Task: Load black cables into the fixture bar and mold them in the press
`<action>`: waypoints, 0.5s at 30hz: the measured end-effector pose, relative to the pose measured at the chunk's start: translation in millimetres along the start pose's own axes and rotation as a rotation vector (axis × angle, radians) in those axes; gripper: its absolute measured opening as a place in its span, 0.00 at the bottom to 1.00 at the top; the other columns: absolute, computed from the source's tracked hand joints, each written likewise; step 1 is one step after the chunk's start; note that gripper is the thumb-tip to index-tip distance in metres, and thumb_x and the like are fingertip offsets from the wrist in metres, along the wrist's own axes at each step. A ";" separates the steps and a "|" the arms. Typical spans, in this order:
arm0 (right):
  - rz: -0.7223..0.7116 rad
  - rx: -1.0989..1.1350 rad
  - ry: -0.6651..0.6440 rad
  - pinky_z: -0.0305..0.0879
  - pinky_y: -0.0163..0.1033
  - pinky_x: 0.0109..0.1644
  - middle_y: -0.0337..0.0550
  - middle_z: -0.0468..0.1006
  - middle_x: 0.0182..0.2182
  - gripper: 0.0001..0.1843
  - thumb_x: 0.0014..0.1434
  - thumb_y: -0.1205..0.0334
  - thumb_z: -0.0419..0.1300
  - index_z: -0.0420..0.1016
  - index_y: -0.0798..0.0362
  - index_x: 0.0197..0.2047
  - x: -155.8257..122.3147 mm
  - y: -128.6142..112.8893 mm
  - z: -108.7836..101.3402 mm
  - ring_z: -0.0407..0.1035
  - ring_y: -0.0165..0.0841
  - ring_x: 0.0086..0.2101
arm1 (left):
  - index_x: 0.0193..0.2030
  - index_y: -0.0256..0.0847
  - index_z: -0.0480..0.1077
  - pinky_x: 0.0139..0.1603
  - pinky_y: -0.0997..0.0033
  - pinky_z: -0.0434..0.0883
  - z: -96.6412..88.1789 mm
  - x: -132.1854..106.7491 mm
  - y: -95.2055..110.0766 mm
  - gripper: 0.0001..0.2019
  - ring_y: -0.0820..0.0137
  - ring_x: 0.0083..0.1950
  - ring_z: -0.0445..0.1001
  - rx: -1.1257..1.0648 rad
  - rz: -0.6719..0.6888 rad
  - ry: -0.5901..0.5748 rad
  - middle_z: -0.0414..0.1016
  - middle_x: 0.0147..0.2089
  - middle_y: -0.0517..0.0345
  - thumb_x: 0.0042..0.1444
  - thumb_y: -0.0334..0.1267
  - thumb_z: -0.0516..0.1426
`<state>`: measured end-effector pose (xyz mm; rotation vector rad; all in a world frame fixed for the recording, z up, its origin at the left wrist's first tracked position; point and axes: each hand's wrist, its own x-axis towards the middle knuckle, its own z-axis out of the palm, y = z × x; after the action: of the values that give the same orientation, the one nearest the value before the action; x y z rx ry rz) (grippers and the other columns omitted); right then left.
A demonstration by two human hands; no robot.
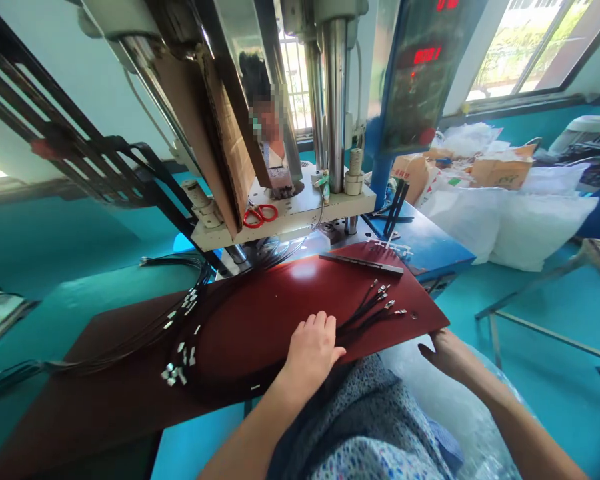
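Observation:
My left hand rests with curled fingers on a small bundle of black cables whose metal plug ends fan out to the right on the dark red work board. The right hand lies at the board's near right edge, fingers hidden under or behind that edge. A large loose bunch of black cables with metal connectors sprawls across the board's left half and trails off to the left.
A press machine with chrome columns stands behind the board; red scissors lie on its plate. A metal bar lies on the board's far side. White bags and cardboard boxes sit at the right. Another person is behind the machine.

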<state>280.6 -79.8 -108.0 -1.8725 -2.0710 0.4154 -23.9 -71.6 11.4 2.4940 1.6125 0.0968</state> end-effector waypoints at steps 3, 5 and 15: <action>-0.087 -0.068 -0.153 0.64 0.55 0.52 0.66 0.72 0.49 0.25 0.50 0.63 0.53 0.70 0.66 0.50 -23.2 -15.6 -25.4 0.68 0.51 0.48 | 0.42 0.35 0.69 0.38 0.62 0.71 6.8 18.8 -0.9 0.10 0.58 0.41 0.75 0.033 -0.022 -0.159 0.74 0.40 0.47 0.54 0.37 0.55; -0.143 0.051 -0.252 0.65 0.51 0.52 0.61 0.71 0.51 0.25 0.55 0.60 0.53 0.67 0.61 0.55 -37.6 -36.1 -41.4 0.68 0.47 0.49 | 0.39 0.36 0.69 0.37 0.62 0.70 10.2 24.6 -3.6 0.08 0.57 0.39 0.75 0.052 -0.028 -0.212 0.75 0.37 0.47 0.53 0.35 0.53; -0.114 1.491 -0.352 0.63 0.47 0.54 0.46 0.76 0.47 0.23 0.55 0.56 0.62 0.68 0.48 0.54 9.7 -157.5 -36.4 0.69 0.38 0.48 | 0.37 0.41 0.60 0.34 0.74 0.63 -19.2 3.4 -3.2 0.05 0.72 0.32 0.70 -0.698 -0.050 0.027 0.69 0.29 0.61 0.58 0.39 0.48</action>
<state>152.8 -85.8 -8.8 -0.7516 -1.1929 1.7055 -28.2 -65.2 29.6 1.9155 1.3363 0.5784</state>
